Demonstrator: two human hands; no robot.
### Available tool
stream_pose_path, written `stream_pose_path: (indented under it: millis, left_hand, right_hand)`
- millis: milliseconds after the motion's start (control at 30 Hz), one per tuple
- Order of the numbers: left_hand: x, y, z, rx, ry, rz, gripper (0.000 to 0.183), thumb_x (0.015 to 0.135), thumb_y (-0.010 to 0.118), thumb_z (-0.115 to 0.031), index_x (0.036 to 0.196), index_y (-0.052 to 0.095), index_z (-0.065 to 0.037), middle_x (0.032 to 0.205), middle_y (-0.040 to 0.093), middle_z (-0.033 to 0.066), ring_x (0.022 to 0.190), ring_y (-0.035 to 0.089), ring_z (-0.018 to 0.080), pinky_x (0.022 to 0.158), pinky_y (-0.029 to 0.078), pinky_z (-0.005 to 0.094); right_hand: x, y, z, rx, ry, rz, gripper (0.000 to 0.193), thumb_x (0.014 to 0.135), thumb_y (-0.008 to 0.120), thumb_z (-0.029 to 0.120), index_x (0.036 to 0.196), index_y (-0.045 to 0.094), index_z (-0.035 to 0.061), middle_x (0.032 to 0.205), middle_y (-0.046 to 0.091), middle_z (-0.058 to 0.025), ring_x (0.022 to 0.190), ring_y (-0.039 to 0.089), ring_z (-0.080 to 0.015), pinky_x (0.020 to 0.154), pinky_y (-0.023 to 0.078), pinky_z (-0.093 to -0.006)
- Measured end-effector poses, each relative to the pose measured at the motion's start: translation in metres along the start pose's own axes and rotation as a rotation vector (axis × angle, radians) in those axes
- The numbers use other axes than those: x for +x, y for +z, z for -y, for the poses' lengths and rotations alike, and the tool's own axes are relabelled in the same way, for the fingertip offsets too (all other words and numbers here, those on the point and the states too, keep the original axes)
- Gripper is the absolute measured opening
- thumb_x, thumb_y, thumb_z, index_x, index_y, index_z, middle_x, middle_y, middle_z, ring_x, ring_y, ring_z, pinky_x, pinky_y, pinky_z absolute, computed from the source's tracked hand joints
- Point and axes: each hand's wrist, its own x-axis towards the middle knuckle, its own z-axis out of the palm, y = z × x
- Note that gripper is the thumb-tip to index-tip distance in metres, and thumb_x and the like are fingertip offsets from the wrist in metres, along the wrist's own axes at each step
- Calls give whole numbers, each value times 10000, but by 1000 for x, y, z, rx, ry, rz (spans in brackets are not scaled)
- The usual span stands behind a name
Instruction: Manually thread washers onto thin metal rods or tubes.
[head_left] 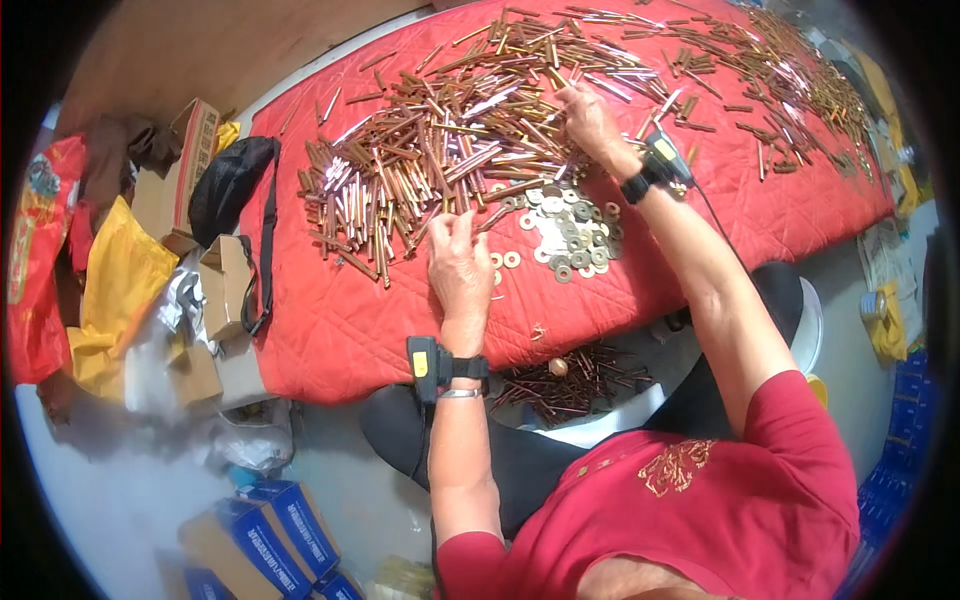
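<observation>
A large heap of copper-coloured metal rods (400,190) lies on a red quilted cover (350,310). At the heap's near edge my left hand (460,265) is closed, and a short copper-coloured rod (494,218) sticks out at its fingertips. Farther away and to the right, my right hand (594,125) reaches into the heap with its fingers drawn together. Rods surround those fingertips, so what they grip is hard to make out. Between the two hands, nearer me, spreads a pile of flat round metal washers (575,235); a few lie loose by my left hand.
More rods (800,100) lie scattered toward the far right. Below the table's front edge, near my legs, is another pile of dark rods (570,385). To the left are a black bag (232,190), a yellow bag (120,280) and cardboard boxes. Blue-and-brown boxes (265,540) stand on the floor.
</observation>
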Motion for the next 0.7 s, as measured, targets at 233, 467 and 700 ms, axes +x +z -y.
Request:
stream_pose_path:
  millis: [233,467,700]
  left_hand:
    - [0,6,-2,227,77,67,170,743,667,-21,904,617,-44,860,540,96,810,558,275,707,456,381]
    - [-11,-15,18,-773,-624,-62,148,907,578,-173,927,598,-28,694,566,-23,472,395,17,408,287,190]
    - [-31,-17,6,-531,-519,220,276,804,665,-180,973,596,26,796,637,61,694,586,121,623,482,275]
  right_hand:
    - [37,17,-5,-133,76,266,199,769,515,47,923,638,15,910,625,-222,886,612,-376,763,483,-448]
    - [26,-33,34,-175,254,540,270,707,579,138,831,598,-101,780,628,-277,767,648,-343,670,503,-398]
    - [-57,-61,89,949,378,407,153,722,575,32,874,558,20,795,606,-82,730,628,-160,641,521,-270]
